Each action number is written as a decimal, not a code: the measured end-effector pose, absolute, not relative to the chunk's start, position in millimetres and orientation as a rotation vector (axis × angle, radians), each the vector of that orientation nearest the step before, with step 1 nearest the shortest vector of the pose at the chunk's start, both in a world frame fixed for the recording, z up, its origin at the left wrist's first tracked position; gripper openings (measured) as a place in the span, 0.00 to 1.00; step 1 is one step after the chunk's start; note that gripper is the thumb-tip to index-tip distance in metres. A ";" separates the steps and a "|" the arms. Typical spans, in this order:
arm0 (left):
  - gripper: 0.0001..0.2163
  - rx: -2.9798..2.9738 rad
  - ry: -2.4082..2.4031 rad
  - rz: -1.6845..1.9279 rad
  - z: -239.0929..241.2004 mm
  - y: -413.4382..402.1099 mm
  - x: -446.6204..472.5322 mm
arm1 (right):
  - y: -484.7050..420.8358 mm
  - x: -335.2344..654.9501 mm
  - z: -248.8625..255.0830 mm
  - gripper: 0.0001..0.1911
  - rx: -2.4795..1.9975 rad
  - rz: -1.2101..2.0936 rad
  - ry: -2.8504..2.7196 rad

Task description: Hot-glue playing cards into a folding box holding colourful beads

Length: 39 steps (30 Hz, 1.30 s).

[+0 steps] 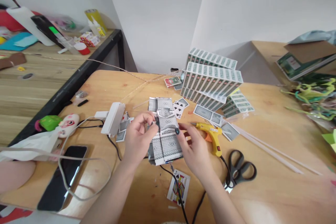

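A panel of several grey-backed playing cards joined together (166,136) lies on the wooden table (275,182) in front of me. My left hand (138,138) pinches its left side near the middle, fingers closed on the cards. My right hand (193,147) presses a dark-nailed fingertip onto the panel's right edge, its other fingers curled. A curved strip of card (165,112) stands up near the panel's top. A yellow glue gun (211,134) lies just right of my right hand.
Black scissors (240,169) lie to the right. Stacked card boxes (210,80) lean at the back. Loose cards (179,186) are scattered about. A white power strip (113,119), a phone (63,176) and a plastic bag (31,143) sit at left. Glue sticks (267,150) lie at right.
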State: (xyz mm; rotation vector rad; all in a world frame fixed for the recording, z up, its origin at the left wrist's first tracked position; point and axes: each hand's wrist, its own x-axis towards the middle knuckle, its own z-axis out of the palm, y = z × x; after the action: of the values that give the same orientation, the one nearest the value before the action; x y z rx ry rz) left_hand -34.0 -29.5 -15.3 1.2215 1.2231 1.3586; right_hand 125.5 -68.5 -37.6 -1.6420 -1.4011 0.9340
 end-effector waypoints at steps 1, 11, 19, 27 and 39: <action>0.09 1.190 1.233 1.418 -17.7 -30.5 -34.5 | -71.6 122.8 -39.8 0.19 -1.632 0.996 -1.384; 0.17 0.898 1.171 1.048 -26.9 -34.9 -26.2 | -80.8 111.8 -49.9 0.20 -1.501 1.216 -1.333; 0.18 0.933 0.969 1.078 -19.7 -39.5 -25.3 | -95.3 107.9 -66.8 0.24 -1.370 0.972 -1.285; 0.14 1.154 1.226 1.252 -14.1 -30.8 -22.1 | -96.4 105.4 -72.7 0.27 -1.330 0.877 -1.310; 0.17 1.135 1.335 1.234 -13.8 -34.4 -22.5 | -97.3 106.3 -66.9 0.26 -1.344 0.816 -1.311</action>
State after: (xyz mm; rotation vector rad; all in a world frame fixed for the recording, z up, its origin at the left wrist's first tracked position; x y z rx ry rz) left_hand -22.5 -34.4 -13.8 1.1352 1.3354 1.2336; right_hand 106.3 -97.3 -66.9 -1.3440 -1.3107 0.8161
